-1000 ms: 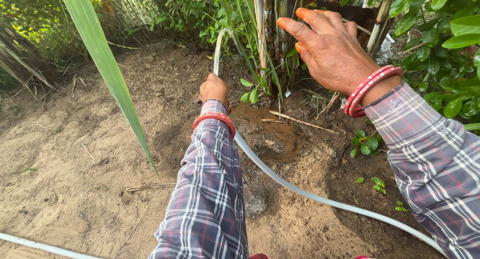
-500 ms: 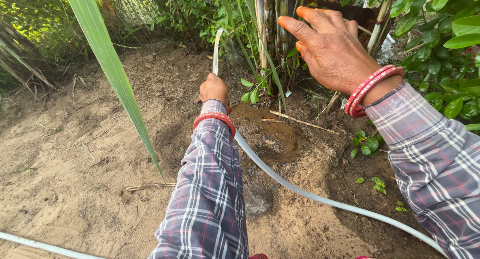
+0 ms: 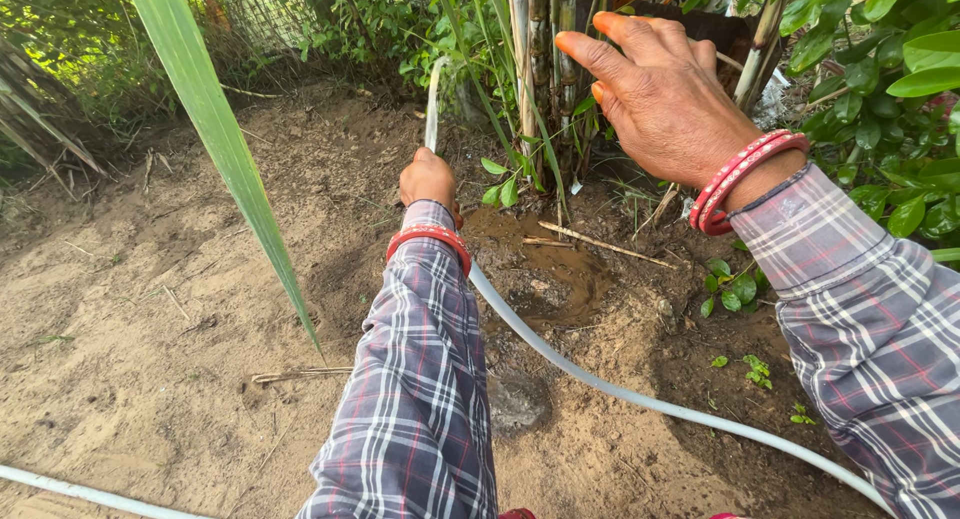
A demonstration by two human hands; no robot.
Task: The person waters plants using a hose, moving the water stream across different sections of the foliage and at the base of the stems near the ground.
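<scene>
The hose (image 3: 600, 384) looks like smooth, pale plastic with a slight sheen. Sleeves (image 3: 415, 399) are soft woven plaid cloth. Bangles (image 3: 735, 179) seem glossy plastic, perhaps. Soil (image 3: 150, 309) is matt, crumbly; mud (image 3: 550, 274) wet, shiny.

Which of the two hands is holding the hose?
The left hand holds the white hose, fist closed round it low by the wet soil. The right hand holds nothing; it is raised, fingers spread, near the cane stalks.

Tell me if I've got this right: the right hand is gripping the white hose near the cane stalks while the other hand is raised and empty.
Not quite. In the head view, the left hand grips the white hose near the cane stalks; the right hand is the one raised and empty.
</scene>
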